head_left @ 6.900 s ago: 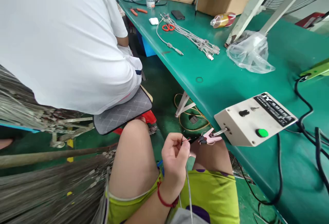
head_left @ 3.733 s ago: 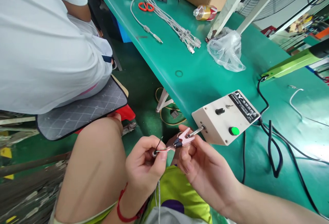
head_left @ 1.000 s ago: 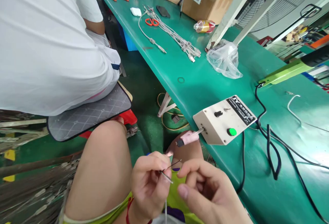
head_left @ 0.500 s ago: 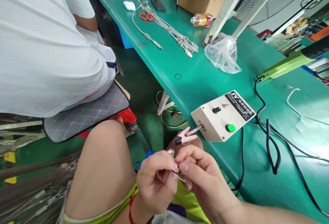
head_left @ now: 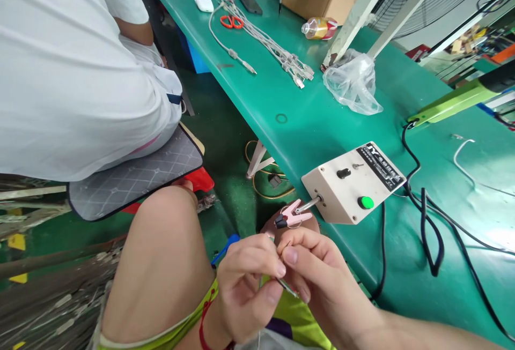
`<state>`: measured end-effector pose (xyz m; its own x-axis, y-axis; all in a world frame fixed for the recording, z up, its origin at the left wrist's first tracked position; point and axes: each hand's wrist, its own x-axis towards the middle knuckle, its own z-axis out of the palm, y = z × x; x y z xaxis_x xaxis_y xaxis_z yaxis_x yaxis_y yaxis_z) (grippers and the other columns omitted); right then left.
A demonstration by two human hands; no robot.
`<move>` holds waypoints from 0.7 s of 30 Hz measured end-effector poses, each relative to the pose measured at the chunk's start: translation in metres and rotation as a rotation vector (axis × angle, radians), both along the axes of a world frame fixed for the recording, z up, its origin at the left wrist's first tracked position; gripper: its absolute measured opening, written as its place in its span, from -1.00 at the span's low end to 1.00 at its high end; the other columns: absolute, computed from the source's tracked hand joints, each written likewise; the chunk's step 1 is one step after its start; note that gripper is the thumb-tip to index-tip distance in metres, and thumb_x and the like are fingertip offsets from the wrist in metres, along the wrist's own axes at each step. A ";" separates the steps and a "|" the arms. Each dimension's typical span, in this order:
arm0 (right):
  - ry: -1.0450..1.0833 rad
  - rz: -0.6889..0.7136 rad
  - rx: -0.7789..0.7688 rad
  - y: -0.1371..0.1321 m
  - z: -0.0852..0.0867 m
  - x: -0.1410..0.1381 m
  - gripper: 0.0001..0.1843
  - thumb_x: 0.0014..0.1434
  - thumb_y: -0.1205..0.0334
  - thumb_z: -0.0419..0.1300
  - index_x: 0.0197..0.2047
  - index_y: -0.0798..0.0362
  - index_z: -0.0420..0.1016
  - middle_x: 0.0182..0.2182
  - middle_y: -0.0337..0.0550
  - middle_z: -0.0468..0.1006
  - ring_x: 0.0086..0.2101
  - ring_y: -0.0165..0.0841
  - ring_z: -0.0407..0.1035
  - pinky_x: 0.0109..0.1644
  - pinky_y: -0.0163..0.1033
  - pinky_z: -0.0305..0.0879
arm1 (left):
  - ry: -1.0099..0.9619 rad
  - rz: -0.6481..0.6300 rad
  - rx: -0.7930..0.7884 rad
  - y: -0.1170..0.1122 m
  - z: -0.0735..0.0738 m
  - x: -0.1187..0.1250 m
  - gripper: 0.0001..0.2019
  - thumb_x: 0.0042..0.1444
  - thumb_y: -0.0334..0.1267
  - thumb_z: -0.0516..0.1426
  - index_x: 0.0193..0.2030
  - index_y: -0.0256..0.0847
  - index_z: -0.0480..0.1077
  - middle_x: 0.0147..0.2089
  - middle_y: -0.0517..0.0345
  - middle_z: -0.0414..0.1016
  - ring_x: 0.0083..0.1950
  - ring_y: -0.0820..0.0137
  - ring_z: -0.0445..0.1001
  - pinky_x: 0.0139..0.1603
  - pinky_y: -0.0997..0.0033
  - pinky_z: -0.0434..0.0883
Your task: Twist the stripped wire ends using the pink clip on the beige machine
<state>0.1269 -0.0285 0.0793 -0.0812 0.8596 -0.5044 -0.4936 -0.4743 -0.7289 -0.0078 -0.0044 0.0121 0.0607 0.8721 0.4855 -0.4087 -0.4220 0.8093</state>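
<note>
Over my lap, my left hand point(head_left: 250, 283) is closed around a thin cable, and the cable's stripped end point(head_left: 288, 288) with fine wires pokes out between the fingers. Close against it, my right hand point(head_left: 322, 275) pinches thumb to forefinger on a fine wire; most of that wire is hidden by the fingertips. Just beyond both hands is a pink clip point(head_left: 293, 214) with black tips, mounted on the metal shaft of a white control box point(head_left: 350, 189). The box has a green button, a black knob and a small switch, and sits at the table edge.
On the green table point(head_left: 277, 146) lie a bundle of grey USB cables point(head_left: 269, 44), orange-handled scissors point(head_left: 232, 21), a phone point(head_left: 250, 3), a bottle point(head_left: 319, 28), a plastic bag point(head_left: 352, 82) and black cords point(head_left: 424, 232). A co-worker in white point(head_left: 80, 71) sits at left.
My fingers have shifted slightly: the left thumb has dropped lower, and the right fingertips have drawn up around the wire. The view has moved a little; the box and table items stay put.
</note>
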 end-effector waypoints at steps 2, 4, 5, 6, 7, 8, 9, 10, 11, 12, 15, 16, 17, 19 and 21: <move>-0.004 -0.002 -0.014 0.001 0.001 0.000 -0.64 0.25 -0.03 0.66 -0.29 0.06 0.73 -0.66 -0.43 0.33 -0.61 -0.55 -0.03 -0.44 -0.28 -0.18 | -0.003 -0.012 -0.029 0.000 0.002 -0.001 -0.84 0.52 -0.11 0.29 -0.13 -0.06 0.51 -0.43 0.28 0.50 -0.47 0.46 0.39 -0.45 0.46 0.35; -0.011 -0.005 -0.029 0.001 0.003 0.000 -0.62 0.24 -0.04 0.66 -0.31 0.07 0.71 -0.64 -0.42 0.34 -0.60 -0.55 -0.05 -0.42 -0.27 -0.19 | 0.037 -0.016 -0.038 0.000 0.002 -0.003 -0.84 0.53 -0.12 0.28 -0.14 -0.06 0.50 -0.43 0.25 0.51 -0.49 0.45 0.35 -0.46 0.46 0.33; -0.017 -0.007 -0.038 0.001 0.004 0.000 -0.61 0.23 -0.04 0.66 -0.33 0.07 0.70 -0.62 -0.42 0.34 -0.59 -0.55 -0.06 -0.41 -0.27 -0.17 | 0.061 -0.013 -0.040 0.000 0.002 -0.004 -0.83 0.54 -0.12 0.26 -0.13 -0.06 0.51 -0.43 0.23 0.52 -0.49 0.44 0.34 -0.46 0.45 0.33; -0.018 -0.008 -0.044 0.001 0.004 0.000 -0.60 0.23 -0.04 0.66 -0.34 0.07 0.69 -0.62 -0.41 0.33 -0.58 -0.54 -0.06 -0.40 -0.26 -0.16 | 0.085 -0.012 -0.045 0.000 0.001 -0.005 -0.83 0.55 -0.12 0.25 -0.12 -0.06 0.51 -0.42 0.22 0.53 -0.49 0.44 0.35 -0.46 0.45 0.34; -0.017 -0.009 -0.048 0.001 0.004 0.000 -0.59 0.22 -0.05 0.66 -0.34 0.07 0.68 -0.61 -0.41 0.32 -0.57 -0.53 -0.06 -0.38 -0.26 -0.14 | 0.099 -0.010 -0.051 -0.001 0.000 -0.006 -0.83 0.56 -0.11 0.24 -0.12 -0.06 0.52 -0.41 0.21 0.54 -0.48 0.43 0.37 -0.45 0.46 0.36; -0.012 -0.012 -0.051 0.001 0.004 0.000 -0.60 0.22 -0.05 0.65 -0.34 0.07 0.68 -0.61 -0.40 0.32 -0.56 -0.51 -0.04 -0.37 -0.25 -0.11 | 0.105 -0.006 -0.064 -0.002 -0.001 -0.007 -0.83 0.56 -0.11 0.24 -0.12 -0.06 0.52 -0.40 0.20 0.55 -0.48 0.43 0.39 -0.44 0.46 0.37; -0.008 -0.018 -0.055 0.002 0.004 0.000 -0.61 0.22 -0.04 0.65 -0.32 0.06 0.69 -0.61 -0.40 0.32 -0.54 -0.48 -0.02 -0.36 -0.25 -0.09 | 0.103 0.001 -0.081 -0.003 -0.002 -0.007 -0.83 0.55 -0.11 0.25 -0.12 -0.06 0.53 -0.39 0.19 0.55 -0.48 0.43 0.41 -0.44 0.47 0.39; -0.007 -0.024 -0.054 0.002 0.003 0.000 -0.63 0.24 -0.04 0.63 -0.29 0.06 0.70 -0.61 -0.38 0.32 -0.53 -0.46 0.01 -0.36 -0.25 -0.05 | 0.098 0.009 -0.101 -0.004 -0.004 -0.008 -0.83 0.54 -0.11 0.27 -0.12 -0.06 0.54 -0.39 0.19 0.55 -0.47 0.42 0.44 -0.44 0.47 0.41; -0.010 -0.029 -0.045 0.002 0.003 0.000 -0.63 0.28 -0.06 0.59 -0.28 0.06 0.70 -0.60 -0.35 0.34 -0.51 -0.43 0.04 -0.35 -0.24 -0.01 | 0.092 0.022 -0.124 -0.005 -0.006 -0.009 -0.84 0.53 -0.12 0.28 -0.13 -0.07 0.54 -0.39 0.18 0.54 -0.47 0.41 0.45 -0.44 0.46 0.43; -0.014 -0.037 -0.032 0.003 0.002 -0.001 -0.62 0.33 -0.09 0.54 -0.28 0.06 0.69 -0.57 -0.31 0.38 -0.50 -0.41 0.07 -0.34 -0.24 0.05 | 0.086 0.039 -0.147 -0.006 -0.007 -0.009 -0.85 0.52 -0.15 0.29 -0.13 -0.08 0.55 -0.39 0.18 0.54 -0.46 0.40 0.47 -0.43 0.45 0.46; 0.008 -0.112 -0.008 0.007 0.002 -0.002 -0.61 0.44 -0.14 0.42 -0.19 0.05 0.72 -0.40 -0.20 0.54 -0.50 -0.40 0.14 -0.33 -0.23 0.16 | 0.074 0.080 -0.195 -0.005 -0.012 -0.010 -0.93 0.51 -0.23 0.28 -0.08 -0.08 0.56 -0.36 0.18 0.54 -0.44 0.40 0.48 -0.41 0.46 0.48; 0.035 -0.152 -0.016 0.009 0.002 -0.003 -0.62 0.43 -0.14 0.43 -0.09 0.04 0.75 -0.35 -0.18 0.57 -0.49 -0.41 0.15 -0.34 -0.24 0.18 | 0.072 0.088 -0.202 -0.004 -0.013 -0.010 -0.95 0.51 -0.25 0.28 -0.06 -0.08 0.56 -0.34 0.18 0.55 -0.44 0.42 0.47 -0.42 0.48 0.48; 0.068 -0.193 -0.031 0.010 0.003 -0.003 -0.61 0.41 -0.12 0.45 0.04 0.03 0.77 -0.32 -0.18 0.58 -0.49 -0.41 0.14 -0.36 -0.26 0.19 | 0.073 0.097 -0.204 -0.003 -0.014 -0.010 -0.97 0.51 -0.28 0.27 -0.05 -0.08 0.55 -0.32 0.19 0.55 -0.44 0.43 0.46 -0.43 0.50 0.46; 0.139 -0.247 -0.054 0.013 0.003 -0.004 -0.53 0.40 -0.05 0.48 0.23 0.03 0.75 -0.34 -0.22 0.55 -0.50 -0.44 0.06 -0.39 -0.30 0.18 | 0.076 0.127 -0.205 0.000 -0.016 -0.010 -0.95 0.50 -0.32 0.27 -0.05 -0.07 0.53 -0.31 0.22 0.54 -0.45 0.46 0.41 -0.45 0.54 0.42; 0.200 -0.265 -0.053 0.013 0.004 -0.004 -0.56 0.44 0.02 0.45 0.27 0.05 0.74 -0.37 -0.25 0.51 -0.52 -0.47 -0.08 -0.43 -0.33 0.13 | 0.075 0.166 -0.215 0.003 -0.017 -0.008 -0.92 0.49 -0.36 0.26 -0.07 -0.07 0.52 -0.32 0.25 0.51 -0.45 0.48 0.37 -0.46 0.55 0.39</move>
